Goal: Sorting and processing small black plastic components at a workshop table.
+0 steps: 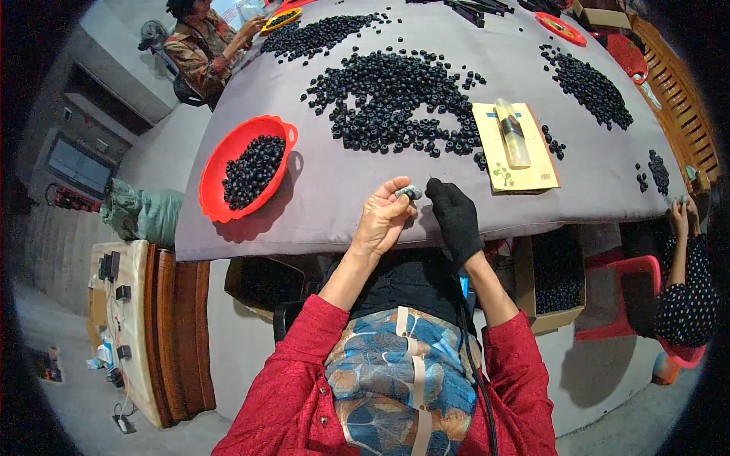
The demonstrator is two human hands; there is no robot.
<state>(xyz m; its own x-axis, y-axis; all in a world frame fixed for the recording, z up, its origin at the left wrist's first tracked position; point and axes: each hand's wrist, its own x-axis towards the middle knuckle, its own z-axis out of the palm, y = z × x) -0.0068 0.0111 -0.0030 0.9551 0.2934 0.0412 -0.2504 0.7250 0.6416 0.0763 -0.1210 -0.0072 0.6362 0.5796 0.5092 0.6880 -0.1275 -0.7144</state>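
Note:
My left hand (385, 214) is bare and pinches a small black bead (411, 194) over the near edge of the table; something grey-blue covers the fingertip beside it. Close by on the right, my right hand (452, 218) wears a black knitted glove. Its fingers are closed together near the bead, and a thin dark tip shows above them, too small to name. Ahead of both hands spreads a large heap of black beads (395, 99). To the left, a red plastic basket (211, 178) holds many more of these beads.
A yellow notebook (525, 176) with a clear tube (514, 137) on it lies right of the heap. Other bead piles (589, 87) dot the grey tablecloth (319, 171). One person (201, 49) sits far left, another (684, 289) at right. A carton (551, 319) stands under the table.

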